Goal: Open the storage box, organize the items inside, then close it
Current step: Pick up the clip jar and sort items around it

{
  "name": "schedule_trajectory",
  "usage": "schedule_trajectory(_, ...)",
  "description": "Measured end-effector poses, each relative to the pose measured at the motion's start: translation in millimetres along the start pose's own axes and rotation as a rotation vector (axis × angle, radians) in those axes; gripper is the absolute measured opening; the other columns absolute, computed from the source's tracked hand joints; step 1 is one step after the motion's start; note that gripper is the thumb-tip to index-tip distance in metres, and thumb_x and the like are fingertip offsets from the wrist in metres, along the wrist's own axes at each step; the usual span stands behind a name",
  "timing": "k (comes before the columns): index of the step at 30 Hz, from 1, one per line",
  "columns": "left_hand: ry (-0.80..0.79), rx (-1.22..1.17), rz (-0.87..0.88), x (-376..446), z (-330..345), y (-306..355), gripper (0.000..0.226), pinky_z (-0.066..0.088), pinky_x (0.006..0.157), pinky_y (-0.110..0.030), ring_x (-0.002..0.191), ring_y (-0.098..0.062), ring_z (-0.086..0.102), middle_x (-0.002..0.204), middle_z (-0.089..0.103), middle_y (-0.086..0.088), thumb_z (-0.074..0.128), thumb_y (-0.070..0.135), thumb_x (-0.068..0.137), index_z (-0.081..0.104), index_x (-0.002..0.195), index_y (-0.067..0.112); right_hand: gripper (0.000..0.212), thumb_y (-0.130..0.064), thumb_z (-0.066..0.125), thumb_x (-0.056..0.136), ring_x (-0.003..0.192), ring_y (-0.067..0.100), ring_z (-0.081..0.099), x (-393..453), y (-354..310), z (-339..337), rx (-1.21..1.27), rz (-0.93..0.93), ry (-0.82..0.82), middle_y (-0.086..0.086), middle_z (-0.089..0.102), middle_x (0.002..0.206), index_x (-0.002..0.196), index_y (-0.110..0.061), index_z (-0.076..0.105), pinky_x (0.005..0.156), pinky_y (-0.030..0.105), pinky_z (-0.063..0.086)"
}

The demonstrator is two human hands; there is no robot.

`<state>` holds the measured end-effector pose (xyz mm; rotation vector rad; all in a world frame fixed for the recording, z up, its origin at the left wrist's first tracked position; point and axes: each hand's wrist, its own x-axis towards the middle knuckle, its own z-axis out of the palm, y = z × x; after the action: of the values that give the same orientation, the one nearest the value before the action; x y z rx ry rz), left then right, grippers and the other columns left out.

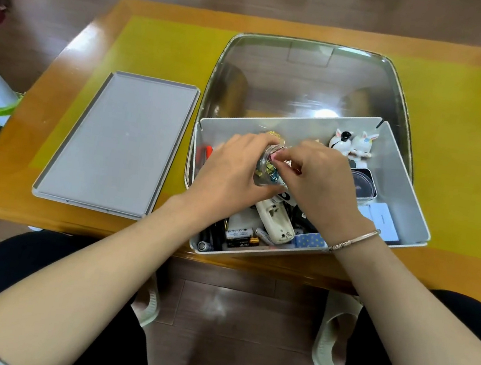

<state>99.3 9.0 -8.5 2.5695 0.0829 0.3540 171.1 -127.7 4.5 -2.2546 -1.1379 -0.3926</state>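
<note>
- A person seated at a low table [167, 36] works over an open box [402, 186] whose lid [115, 143] lies flat on the table to its left, well apart from the hands.
- The left hand [235, 169] curls round a small clear jar [267, 167], holding it tilted above the box's middle, mouth toward the far right.
- The right hand [323, 178] meets the jar's mouth from the right, its fingertips [279, 160] pinched at the rim; whether they hold a small item or only touch the glass cannot be told.
- The jar's long axis runs from near-left to far-right, so the right hand is the nearer one to its opening.
- Below the hands lie a white remote [275, 221], batteries [239, 236] along the near wall, two rabbit figurines [351, 142] at the far right corner and a round tin [362, 184] just in front of them.
- The sorting looks to be under way, with closing not yet begun.
</note>
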Motion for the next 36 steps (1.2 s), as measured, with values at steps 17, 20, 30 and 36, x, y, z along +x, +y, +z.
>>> schedule_trajectory(17,-0.068,-0.102,-0.145,0.3,4.0,-6.9,0.063,0.035,0.074,-0.016,0.101,-0.007,0.060,0.116,0.064,0.010,0.071,0.053,0.075,0.044,0.125,0.027,0.011,-0.006,0.073,0.079,0.055,0.017,0.065,8.8,25.1,-25.8,0.604,0.382,0.066,0.008,0.063,0.066,0.083,-0.016,0.069,0.054,0.028,0.053)
schedule_trajectory(20,-0.039,-0.134,-0.147,1.1,3.2,-6.3,0.063,0.032,0.070,-0.002,0.099,-0.001,0.056,0.113,0.063,0.013,0.075,0.052,0.070,0.046,0.122,0.030,0.018,-0.001,0.073,0.077,0.066,0.024,0.067,7.3,19.1,-23.1,0.619,0.341,0.020,0.006,0.066,0.074,0.083,-0.018,0.069,0.063,0.039,0.057)
schedule_trajectory(30,-0.042,-0.139,-0.082,0.5,0.5,-1.3,0.056,0.033,0.079,-0.004,0.096,-0.004,0.053,0.111,0.063,0.010,0.076,0.048,0.072,0.054,0.119,0.028,0.017,0.012,0.064,0.071,0.073,0.024,0.067,3.6,16.5,-14.2,0.135,-0.131,-0.100,0.006,0.072,0.079,0.073,-0.004,0.071,0.067,0.035,0.054)
schedule_trajectory(36,-0.032,-0.177,-0.029,0.1,-2.1,2.7,0.048,0.043,0.079,-0.025,0.093,-0.008,0.057,0.104,0.065,0.008,0.075,0.043,0.072,0.056,0.113,0.024,0.019,0.006,0.061,0.065,0.075,0.027,0.062,2.3,5.2,-6.7,0.013,-0.156,-0.089,0.004,0.066,0.070,0.069,-0.011,0.070,0.070,0.042,0.046)
